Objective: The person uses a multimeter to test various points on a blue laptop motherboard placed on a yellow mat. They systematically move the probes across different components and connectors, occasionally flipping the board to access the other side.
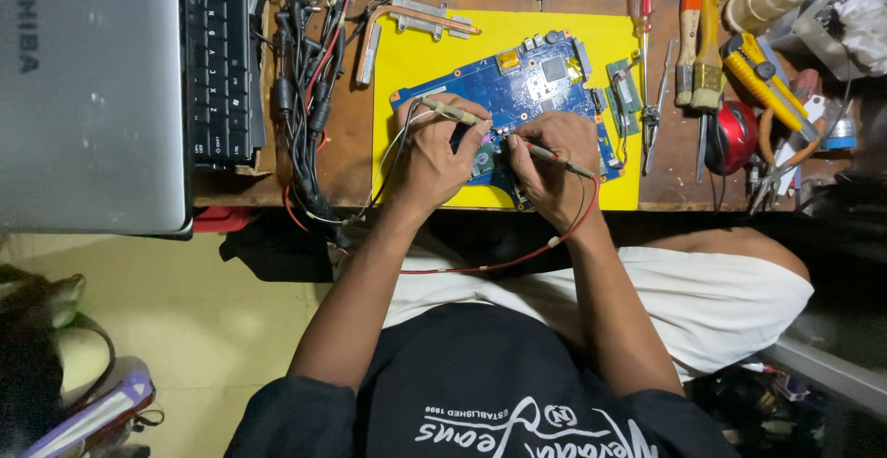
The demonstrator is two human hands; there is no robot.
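A blue circuit board (531, 84) lies on a yellow mat (420, 56) on the wooden bench. My left hand (434, 158) grips a pale probe (453, 112) with its tip pointing right onto the board. My right hand (550, 167) holds a second probe (554, 156), its tip pointing left onto the board near the first one. A red lead (517, 259) runs from the right probe down across my lap. Both hands hide the board's near edge.
A grey laptop (92, 88) with black keyboard sits at the left. A bundle of black and red cables (305, 79) lies beside it. Screwdrivers (698, 42), a yellow knife (762, 70), pliers and a copper heatpipe (416, 19) lie about the mat.
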